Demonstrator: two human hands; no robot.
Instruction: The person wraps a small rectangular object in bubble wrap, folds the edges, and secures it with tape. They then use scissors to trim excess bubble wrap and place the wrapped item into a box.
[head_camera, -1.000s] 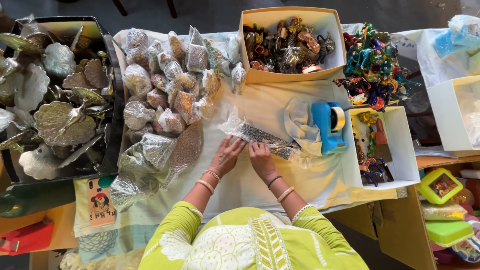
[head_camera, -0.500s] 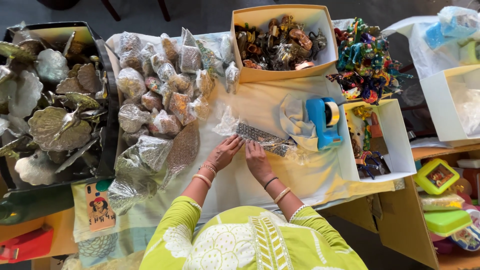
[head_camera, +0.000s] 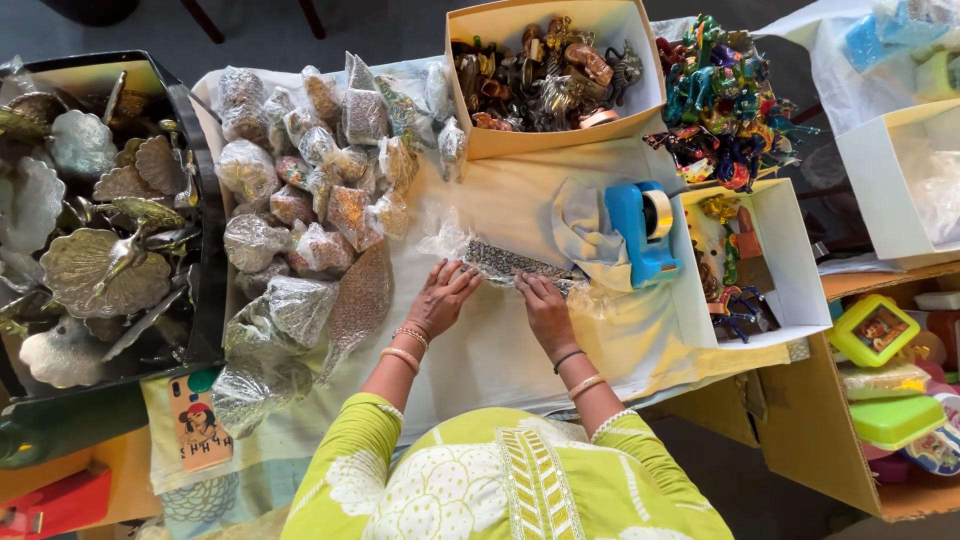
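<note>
Little has moved since the earlier frames: both hands stay at the same long wrapped piece, fingers shifted slightly along it.

Left hand (head_camera: 440, 298): fingers spread, laid flat on the near left end of the long glittery strip (head_camera: 515, 266) in clear plastic wrap; grip apart, pressing rather than clamped.
Right hand (head_camera: 545, 312): fingertips on the strip's right part, fingers loosely apart, not closed round it.
Strip: lies flat on the cream cloth-covered surface (head_camera: 500, 350), mid-centre, running left to right, between the two hands.
Blue tape dispenser (head_camera: 640, 230): just right of the strip, beside a folded cloth (head_camera: 585, 232).
Heap of plastic-wrapped pieces (head_camera: 310, 200): left of the hands.
Black tray (head_camera: 200, 250) of silver leaf-shaped dishes (head_camera: 100, 265): far left.
Cardboard box (head_camera: 550, 135) of small metal figures: beyond the strip.
Pile of multicoloured figures (head_camera: 725, 100): right of that box.
White box (head_camera: 790, 270): right edge of the surface.
</note>
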